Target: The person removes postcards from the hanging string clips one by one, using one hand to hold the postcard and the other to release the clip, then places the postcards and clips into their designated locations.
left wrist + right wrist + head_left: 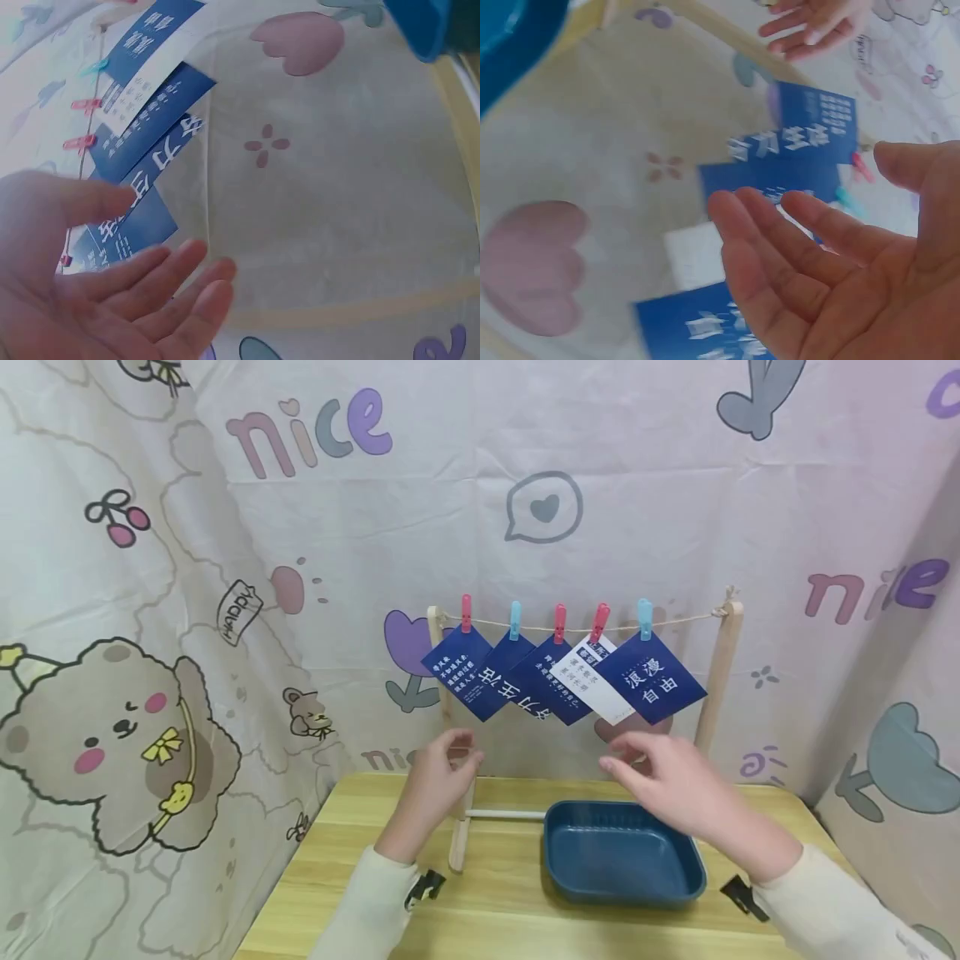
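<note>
Several square cards hang diagonally from a string (688, 622), each clipped by a small peg and overlapping its neighbours. Most are dark blue with white writing, such as the rightmost blue card (652, 681) and the leftmost blue card (463, 670); one white card (609, 697) hangs among them. The pegs include a pink clothespin (467, 613) and a light blue clothespin (645, 619). Below the left cards, my left hand (442, 775) hovers with loosely bent fingers and holds nothing. My right hand (678, 781), likewise holding nothing, is below the rightmost card, above a blue basin (622, 893).
Wooden posts carry the string, with the right post (723, 677) behind my right hand and the left post's foot (457, 847) on the wooden table (300, 910). A white rod (506, 814) runs low behind the basin. Printed cloth (420, 527) covers the walls.
</note>
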Demonstrator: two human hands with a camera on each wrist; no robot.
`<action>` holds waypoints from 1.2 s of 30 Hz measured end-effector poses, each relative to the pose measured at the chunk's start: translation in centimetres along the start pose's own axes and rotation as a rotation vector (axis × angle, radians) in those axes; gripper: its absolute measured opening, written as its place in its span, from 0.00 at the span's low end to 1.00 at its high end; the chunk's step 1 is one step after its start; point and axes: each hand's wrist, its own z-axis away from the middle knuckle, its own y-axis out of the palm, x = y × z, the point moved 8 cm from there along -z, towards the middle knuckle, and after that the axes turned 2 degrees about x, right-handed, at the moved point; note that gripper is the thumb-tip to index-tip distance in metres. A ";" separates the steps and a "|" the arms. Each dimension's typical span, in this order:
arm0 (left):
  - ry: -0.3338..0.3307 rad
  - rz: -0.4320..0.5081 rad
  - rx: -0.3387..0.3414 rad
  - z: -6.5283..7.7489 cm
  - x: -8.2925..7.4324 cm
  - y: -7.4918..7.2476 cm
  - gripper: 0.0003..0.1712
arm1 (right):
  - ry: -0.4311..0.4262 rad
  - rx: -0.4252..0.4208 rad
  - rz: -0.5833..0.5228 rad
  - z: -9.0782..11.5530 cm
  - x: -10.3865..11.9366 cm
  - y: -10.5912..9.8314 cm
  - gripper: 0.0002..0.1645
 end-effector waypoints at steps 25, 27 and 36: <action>-0.061 0.521 -0.301 -5.7 -0.2 -1.2 0.09 | -0.163 -0.120 -0.266 -17.7 13.6 -6.2 0.25; -0.066 0.522 -0.307 -5.7 -0.1 -1.2 0.08 | -0.151 -0.101 -0.288 -18.8 13.9 -5.9 0.26; -0.055 0.502 -0.320 -5.8 -0.2 -1.1 0.05 | -0.087 0.039 -0.338 -22.8 14.9 -3.5 0.31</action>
